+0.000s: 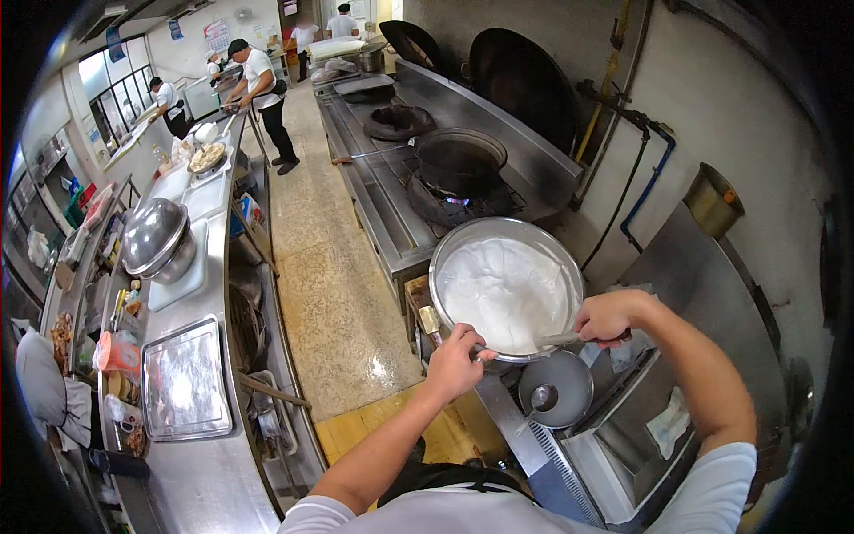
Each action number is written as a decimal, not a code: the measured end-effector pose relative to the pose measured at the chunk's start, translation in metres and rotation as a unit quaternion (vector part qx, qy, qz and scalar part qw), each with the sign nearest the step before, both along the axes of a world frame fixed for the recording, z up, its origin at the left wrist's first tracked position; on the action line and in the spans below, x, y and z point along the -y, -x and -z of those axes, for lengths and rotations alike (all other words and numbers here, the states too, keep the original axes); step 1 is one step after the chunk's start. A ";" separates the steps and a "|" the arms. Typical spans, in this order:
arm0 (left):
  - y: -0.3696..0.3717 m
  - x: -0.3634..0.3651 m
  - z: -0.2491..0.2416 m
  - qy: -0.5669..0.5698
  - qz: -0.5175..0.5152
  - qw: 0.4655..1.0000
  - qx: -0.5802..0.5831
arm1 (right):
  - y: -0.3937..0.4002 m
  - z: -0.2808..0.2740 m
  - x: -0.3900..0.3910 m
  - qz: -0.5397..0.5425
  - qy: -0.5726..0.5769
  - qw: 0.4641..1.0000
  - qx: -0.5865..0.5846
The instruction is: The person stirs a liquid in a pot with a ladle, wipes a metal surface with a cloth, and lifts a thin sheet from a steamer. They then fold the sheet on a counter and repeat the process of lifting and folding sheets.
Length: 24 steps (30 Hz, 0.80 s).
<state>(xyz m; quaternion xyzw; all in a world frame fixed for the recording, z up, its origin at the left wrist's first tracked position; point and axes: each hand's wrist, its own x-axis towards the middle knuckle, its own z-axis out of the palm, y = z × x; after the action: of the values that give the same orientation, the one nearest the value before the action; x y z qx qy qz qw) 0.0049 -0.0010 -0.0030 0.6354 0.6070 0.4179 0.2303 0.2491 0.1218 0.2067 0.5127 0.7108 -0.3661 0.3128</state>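
A large metal bowl (576, 267) of thick white mixture (505, 289) is in front of me, at the near end of the stove. My left hand (455, 363) has its fingers closed on the bowl's near left rim. Over the near right rim, my right hand (614, 318) is wrapped round the handle of a grey utensil (559, 338). The utensil's far end goes into the mixture, so its kind is hidden. Below the bowl's near side is a grey pan (576, 383) with a ladle (543, 399) in it.
Beyond the bowl, a dark wok (460, 158) sits over a lit blue flame. On the left, a steel counter (191, 472) carries a metal tray (185, 381) and a domed bowl (158, 238). A wet-looking aisle (311, 258) runs between. A co-worker (260, 98) stands at the far counter, others beyond.
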 end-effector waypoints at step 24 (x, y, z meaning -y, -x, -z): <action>0.002 0.004 -0.010 0.033 -0.002 0.999 -0.004 | -0.001 0.011 -0.003 -0.081 -0.075 0.992 0.069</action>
<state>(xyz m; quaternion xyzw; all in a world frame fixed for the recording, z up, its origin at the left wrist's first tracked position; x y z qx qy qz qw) 0.0029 -0.0050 0.0075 0.6277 0.6233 0.3951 0.2477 0.2503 0.1243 0.1955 0.4998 0.7522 -0.2491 0.3498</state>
